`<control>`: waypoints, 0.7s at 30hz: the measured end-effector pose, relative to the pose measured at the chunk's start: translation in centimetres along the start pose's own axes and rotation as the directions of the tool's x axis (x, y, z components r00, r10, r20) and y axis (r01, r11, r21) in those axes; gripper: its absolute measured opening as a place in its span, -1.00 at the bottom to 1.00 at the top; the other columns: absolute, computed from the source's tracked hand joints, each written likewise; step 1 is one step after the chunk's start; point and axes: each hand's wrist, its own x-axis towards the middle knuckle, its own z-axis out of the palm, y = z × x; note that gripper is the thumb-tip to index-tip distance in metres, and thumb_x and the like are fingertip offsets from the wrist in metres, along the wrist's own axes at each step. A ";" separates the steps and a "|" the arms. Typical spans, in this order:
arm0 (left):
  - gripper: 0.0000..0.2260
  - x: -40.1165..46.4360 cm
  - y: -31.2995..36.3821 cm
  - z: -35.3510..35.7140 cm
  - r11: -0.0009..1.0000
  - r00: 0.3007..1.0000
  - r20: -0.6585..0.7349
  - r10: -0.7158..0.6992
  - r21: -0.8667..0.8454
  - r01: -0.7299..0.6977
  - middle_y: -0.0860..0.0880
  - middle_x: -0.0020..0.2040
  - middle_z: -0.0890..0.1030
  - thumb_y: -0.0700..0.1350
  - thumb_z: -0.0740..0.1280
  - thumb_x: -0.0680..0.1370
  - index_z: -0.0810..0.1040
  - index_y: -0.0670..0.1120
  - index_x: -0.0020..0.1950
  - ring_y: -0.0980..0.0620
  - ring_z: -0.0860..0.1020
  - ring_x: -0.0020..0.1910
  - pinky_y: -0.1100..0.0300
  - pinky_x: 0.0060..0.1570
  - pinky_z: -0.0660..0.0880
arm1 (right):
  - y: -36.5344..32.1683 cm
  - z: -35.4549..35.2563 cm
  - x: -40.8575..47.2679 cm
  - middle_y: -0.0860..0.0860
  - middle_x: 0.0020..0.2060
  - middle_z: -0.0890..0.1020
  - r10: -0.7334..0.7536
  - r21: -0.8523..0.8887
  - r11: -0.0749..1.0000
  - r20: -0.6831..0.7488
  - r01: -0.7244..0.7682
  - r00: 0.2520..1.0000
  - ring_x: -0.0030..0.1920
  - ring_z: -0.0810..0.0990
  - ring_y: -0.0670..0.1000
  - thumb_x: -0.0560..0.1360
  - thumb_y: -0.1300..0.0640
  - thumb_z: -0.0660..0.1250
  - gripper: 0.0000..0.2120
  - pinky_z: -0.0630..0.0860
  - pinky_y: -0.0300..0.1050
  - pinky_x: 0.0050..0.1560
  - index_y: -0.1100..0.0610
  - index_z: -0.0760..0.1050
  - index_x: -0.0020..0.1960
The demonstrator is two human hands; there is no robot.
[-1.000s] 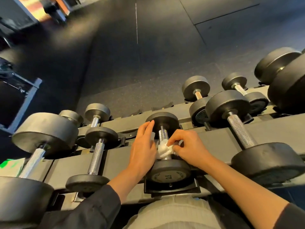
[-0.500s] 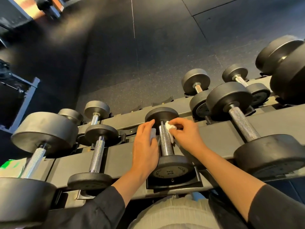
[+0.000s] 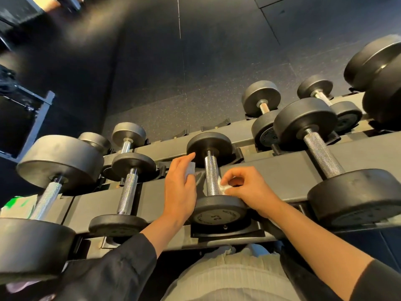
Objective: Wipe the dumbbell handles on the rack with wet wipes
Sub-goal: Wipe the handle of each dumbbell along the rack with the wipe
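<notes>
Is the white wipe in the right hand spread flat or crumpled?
Crumpled. The wet wipe is a small bunched wad pinched by the right hand against the dumbbell handle.

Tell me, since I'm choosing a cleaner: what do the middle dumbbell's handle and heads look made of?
Handle: bare metal, likely chromed steel, shown by its bright glints and fine knurled crosshatch. Heads: matte black, probably rubber-coated or painted iron; dull sheen, raised lettering on the end. The look alone can't settle which.

We see black weight heads on the dumbbell [image 3: 213, 181] and a silver, cross-hatched handle [image 3: 212, 178]; the wet wipe [image 3: 224, 187] is white. The rack [image 3: 282, 170] is dark grey; the floor [image 3: 173, 101] is black with pale speckles.
</notes>
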 end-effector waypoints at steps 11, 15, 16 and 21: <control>-0.64 -0.2 -0.3 0.1 1.000 1.000 -0.015 0.003 -0.031 -0.004 0.02 0.24 0.49 -0.32 0.17 0.59 0.45 -0.04 0.34 0.18 0.41 0.23 0.53 0.18 0.29 | -1.3 0.9 2.5 -0.05 -0.05 0.62 -0.099 -0.182 0.982 -0.223 0.059 0.970 -0.03 0.59 -0.12 0.38 0.32 0.43 -0.76 0.55 -0.21 0.02 0.07 0.62 -0.02; -0.63 -0.2 -0.3 0.1 0.998 1.000 -0.022 0.004 -0.069 -0.006 0.04 0.25 0.47 -0.32 0.17 0.59 0.44 -0.03 0.34 0.23 0.39 0.23 0.53 0.17 0.27 | -2.0 1.0 1.2 -0.08 -0.12 0.61 -0.023 -0.231 0.973 -0.157 -0.014 0.987 -0.09 0.59 -0.08 0.36 0.35 0.44 -0.77 0.57 -0.18 -0.07 0.03 0.61 -0.15; -0.63 -0.2 -0.4 0.2 0.997 1.000 -0.024 0.001 -0.080 -0.003 0.04 0.25 0.47 -0.32 0.16 0.59 0.44 -0.03 0.34 0.23 0.39 0.23 0.53 0.17 0.27 | -2.3 0.9 0.8 -0.10 -0.14 0.60 0.006 -0.230 0.973 -0.127 -0.035 0.992 -0.10 0.59 -0.09 0.35 0.36 0.44 -0.77 0.56 -0.22 -0.11 0.02 0.61 -0.19; -0.62 -0.1 -0.8 0.3 0.994 1.000 -0.013 0.008 -0.105 -0.009 0.01 0.29 0.45 -0.31 0.17 0.59 0.40 -0.05 0.39 0.21 0.37 0.23 0.57 0.11 0.23 | -4.1 0.8 -0.3 -0.15 -0.30 0.61 0.086 -0.279 0.957 0.031 -0.074 0.996 -0.22 0.59 -0.18 0.37 0.38 0.41 -0.81 0.47 -0.35 -0.26 0.10 0.63 -0.29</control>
